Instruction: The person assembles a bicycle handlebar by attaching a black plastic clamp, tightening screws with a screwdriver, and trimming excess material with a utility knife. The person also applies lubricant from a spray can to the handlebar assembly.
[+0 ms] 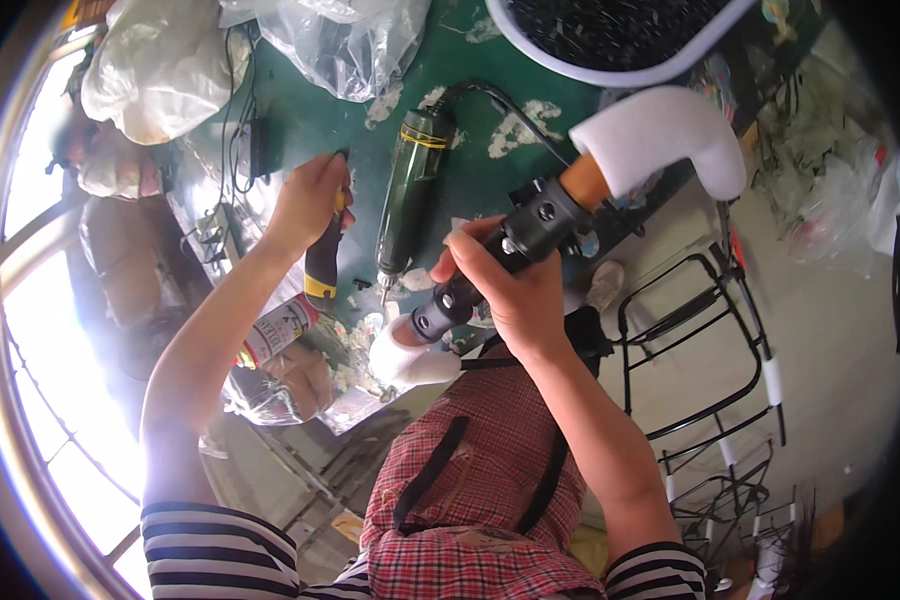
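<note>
My left hand [308,208] is closed around a black-and-yellow handled tool [322,262], held over the green table; its working end is mostly hidden. With my right hand [505,295] I grip a black tubular fitting [545,212] that has round bolt heads along it. An orange-brown tube [584,182] emerges from its upper end, capped by a curved white foam-covered piece [660,140]. A second white padded piece [405,358] sits at the lower end. Between my hands lies a dark green electric screwdriver [410,190] with yellow bands, its bit pointing toward me.
A white tub [560,62] of small black parts stands at the far right of the table [355,130]. Clear plastic bags [340,45] lie at the back. A spray can [278,330] is at the left. Black metal frames [690,340] stand on the floor, right.
</note>
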Motion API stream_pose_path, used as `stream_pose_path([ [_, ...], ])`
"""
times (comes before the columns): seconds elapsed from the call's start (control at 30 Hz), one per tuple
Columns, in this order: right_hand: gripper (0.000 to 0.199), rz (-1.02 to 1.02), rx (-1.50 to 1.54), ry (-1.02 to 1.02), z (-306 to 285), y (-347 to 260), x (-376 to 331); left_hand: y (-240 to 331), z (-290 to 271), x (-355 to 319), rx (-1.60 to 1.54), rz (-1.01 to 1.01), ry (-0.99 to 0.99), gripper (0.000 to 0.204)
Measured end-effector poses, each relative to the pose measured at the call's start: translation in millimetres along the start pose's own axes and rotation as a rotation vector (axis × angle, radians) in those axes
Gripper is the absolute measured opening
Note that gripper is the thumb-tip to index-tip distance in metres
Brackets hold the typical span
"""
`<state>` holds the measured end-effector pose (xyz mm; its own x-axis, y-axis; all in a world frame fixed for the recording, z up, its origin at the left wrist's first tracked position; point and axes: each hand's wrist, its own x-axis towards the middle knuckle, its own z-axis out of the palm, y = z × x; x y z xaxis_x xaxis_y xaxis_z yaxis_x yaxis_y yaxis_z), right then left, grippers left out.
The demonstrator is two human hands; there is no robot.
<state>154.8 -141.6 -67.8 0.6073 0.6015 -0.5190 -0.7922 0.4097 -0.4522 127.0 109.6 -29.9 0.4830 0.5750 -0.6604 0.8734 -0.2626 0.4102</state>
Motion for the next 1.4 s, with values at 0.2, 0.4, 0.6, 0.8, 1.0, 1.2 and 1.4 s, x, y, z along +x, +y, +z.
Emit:
stream_pose_path([
  [0.2, 0.012, -0.015, -0.060, -0.021, -4.0, 6.0, -0.7, -29.6, -8.7, 39.2, 0.232, 0.377, 0.302, 0.028],
  [0.4, 0.024, -0.030, -0.240, -0.011, -8.8, 2.2, -4.8, -15.2, 34.5, -58.6, -0.068, 0.695, 0.240, 0.029],
  [0.6, 0.016, -0.020, -0.002, -0.007, 2.1, 3.6, -7.6, -29.1, 65.9, -122.0, -0.049, 0.622, -0.001, 0.053],
  [0.8, 0.019, 0.039, 0.122, -0.206, 3.1, 6.0, 8.7, -38.8, 70.7, -122.5, -0.067, 0.583, -0.036, 0.046],
  [1.0, 0.016, -0.010, 0.299, -0.546, -11.5, 17.2, 26.3, -40.2, 69.7, -120.6, -0.113, 0.557, -0.105, 0.042],
  [1.2, 0.020, -0.022, 0.270, -0.520, -12.0, 16.6, 28.3, -40.0, 69.2, -119.6, -0.123, 0.559, -0.110, 0.041],
  [1.4, 0.031, 0.061, -0.058, 0.141, 21.5, -0.9, 0.6, -40.3, 69.5, -119.5, -0.110, 0.560, -0.093, 0.041],
])
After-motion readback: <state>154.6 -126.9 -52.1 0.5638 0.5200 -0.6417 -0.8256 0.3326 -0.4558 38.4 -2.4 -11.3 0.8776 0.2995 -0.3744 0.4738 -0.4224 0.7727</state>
